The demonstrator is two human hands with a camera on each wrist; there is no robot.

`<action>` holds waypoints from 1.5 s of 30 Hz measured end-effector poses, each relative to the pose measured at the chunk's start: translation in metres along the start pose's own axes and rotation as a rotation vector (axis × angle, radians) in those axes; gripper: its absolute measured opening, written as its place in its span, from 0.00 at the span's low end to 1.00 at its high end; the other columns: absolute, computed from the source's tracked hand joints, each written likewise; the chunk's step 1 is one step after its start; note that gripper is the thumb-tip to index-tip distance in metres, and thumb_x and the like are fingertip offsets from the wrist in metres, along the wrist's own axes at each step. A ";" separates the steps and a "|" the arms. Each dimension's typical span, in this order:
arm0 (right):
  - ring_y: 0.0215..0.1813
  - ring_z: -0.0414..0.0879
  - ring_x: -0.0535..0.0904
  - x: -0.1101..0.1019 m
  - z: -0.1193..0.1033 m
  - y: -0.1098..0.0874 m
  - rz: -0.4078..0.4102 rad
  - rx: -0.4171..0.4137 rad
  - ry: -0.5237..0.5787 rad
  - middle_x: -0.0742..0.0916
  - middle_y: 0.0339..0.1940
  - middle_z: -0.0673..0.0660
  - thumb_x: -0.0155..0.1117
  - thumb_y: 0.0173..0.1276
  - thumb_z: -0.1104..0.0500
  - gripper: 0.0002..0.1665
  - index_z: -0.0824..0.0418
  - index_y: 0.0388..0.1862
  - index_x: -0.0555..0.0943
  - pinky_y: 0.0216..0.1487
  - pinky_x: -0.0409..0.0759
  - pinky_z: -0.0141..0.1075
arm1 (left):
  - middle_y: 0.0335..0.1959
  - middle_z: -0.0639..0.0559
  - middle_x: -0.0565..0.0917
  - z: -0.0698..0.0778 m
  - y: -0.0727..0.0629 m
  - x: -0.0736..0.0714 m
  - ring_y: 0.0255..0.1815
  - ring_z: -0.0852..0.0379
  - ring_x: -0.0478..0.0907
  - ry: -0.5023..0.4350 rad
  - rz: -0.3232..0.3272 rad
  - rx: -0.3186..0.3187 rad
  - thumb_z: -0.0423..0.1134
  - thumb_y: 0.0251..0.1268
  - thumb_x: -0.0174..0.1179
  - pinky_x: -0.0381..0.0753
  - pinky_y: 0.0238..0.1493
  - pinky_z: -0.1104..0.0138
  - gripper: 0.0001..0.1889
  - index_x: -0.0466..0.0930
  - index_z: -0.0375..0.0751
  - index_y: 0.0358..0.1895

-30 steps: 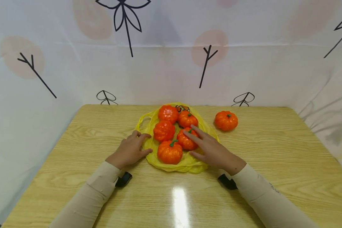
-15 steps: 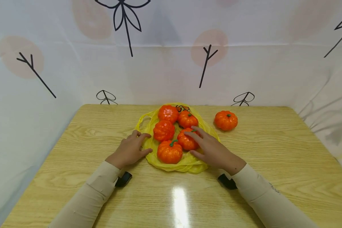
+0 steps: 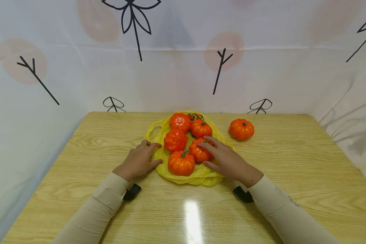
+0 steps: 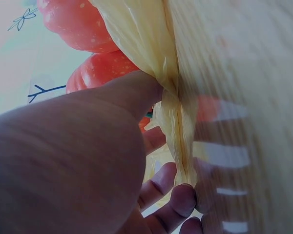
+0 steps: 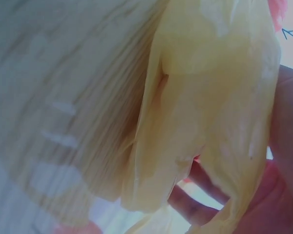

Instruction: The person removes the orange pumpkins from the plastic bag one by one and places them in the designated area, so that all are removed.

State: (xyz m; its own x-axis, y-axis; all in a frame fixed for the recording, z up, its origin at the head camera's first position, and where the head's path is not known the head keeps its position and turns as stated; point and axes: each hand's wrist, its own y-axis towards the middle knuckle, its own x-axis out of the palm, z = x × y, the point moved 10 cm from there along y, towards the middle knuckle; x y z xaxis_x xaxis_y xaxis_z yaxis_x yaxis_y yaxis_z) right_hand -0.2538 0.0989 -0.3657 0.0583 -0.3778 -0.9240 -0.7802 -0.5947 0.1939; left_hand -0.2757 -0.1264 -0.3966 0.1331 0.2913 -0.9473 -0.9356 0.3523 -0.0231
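A thin yellow plastic bag (image 3: 208, 179) lies opened out on the table with several orange toy pumpkins on it. My left hand (image 3: 138, 161) rests at its left edge, fingers and thumb spread, touching the plastic; the left wrist view has the bag's folded side (image 4: 136, 36) hanging beside the fingers. My right hand (image 3: 228, 162) lies over the right-hand toy pumpkin (image 3: 196, 154), fingers bent across its top and thumb at its near side. A green-stemmed pumpkin (image 3: 181, 165) sits in front. In the right wrist view the bag (image 5: 215, 83) hides much of that hand.
Another toy pumpkin (image 3: 242, 129) stands off the bag, at the back right of the wooden table (image 3: 292, 159). Behind the table hangs a pale patterned cloth (image 3: 170, 78). Three more pumpkins lie toward the back of the bag, one being the red-orange pumpkin (image 3: 175, 140).
My right fingers have bent slightly toward me, and the pumpkin under them has shifted a little right and nearer. The left hand has kept its place.
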 end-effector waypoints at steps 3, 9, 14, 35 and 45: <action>0.62 0.64 0.78 0.000 0.000 -0.001 -0.014 -0.003 -0.004 0.70 0.73 0.64 0.71 0.67 0.52 0.38 0.50 0.74 0.69 0.62 0.74 0.60 | 0.57 0.41 0.73 0.000 0.000 0.001 0.51 0.43 0.76 -0.001 0.000 0.003 0.56 0.68 0.63 0.74 0.50 0.47 0.28 0.72 0.50 0.67; 0.63 0.65 0.78 -0.004 -0.002 -0.003 -0.034 -0.013 -0.016 0.71 0.73 0.64 0.71 0.67 0.51 0.37 0.51 0.73 0.70 0.62 0.74 0.61 | 0.56 0.42 0.73 -0.001 0.000 0.002 0.52 0.44 0.76 0.003 0.006 0.012 0.56 0.67 0.63 0.74 0.49 0.48 0.28 0.72 0.50 0.67; 0.64 0.66 0.78 -0.010 -0.007 -0.004 -0.039 -0.036 -0.034 0.72 0.72 0.65 0.72 0.66 0.52 0.37 0.53 0.73 0.71 0.62 0.76 0.59 | 0.56 0.42 0.73 -0.001 0.001 0.002 0.52 0.44 0.76 0.004 0.006 0.013 0.56 0.67 0.63 0.74 0.49 0.48 0.28 0.72 0.50 0.67; 0.62 0.60 0.80 -0.033 -0.010 -0.009 -0.060 -0.027 -0.062 0.76 0.69 0.62 0.72 0.66 0.50 0.36 0.54 0.72 0.73 0.60 0.79 0.53 | 0.57 0.42 0.73 -0.002 0.001 0.003 0.54 0.44 0.75 0.001 0.005 0.005 0.57 0.66 0.64 0.73 0.49 0.49 0.29 0.72 0.51 0.67; 0.57 0.58 0.82 -0.043 -0.002 -0.012 -0.044 0.016 -0.061 0.75 0.68 0.63 0.72 0.65 0.52 0.36 0.51 0.72 0.73 0.55 0.82 0.52 | 0.57 0.42 0.74 -0.002 0.001 0.003 0.53 0.44 0.76 0.007 0.009 0.010 0.57 0.66 0.64 0.73 0.48 0.49 0.29 0.72 0.51 0.67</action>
State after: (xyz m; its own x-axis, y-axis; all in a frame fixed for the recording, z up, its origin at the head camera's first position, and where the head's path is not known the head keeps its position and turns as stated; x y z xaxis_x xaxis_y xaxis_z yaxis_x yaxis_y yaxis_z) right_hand -0.2461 0.1211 -0.3274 0.0552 -0.3075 -0.9500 -0.7874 -0.5984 0.1479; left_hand -0.2766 -0.1269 -0.4004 0.1229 0.2885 -0.9496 -0.9334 0.3587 -0.0118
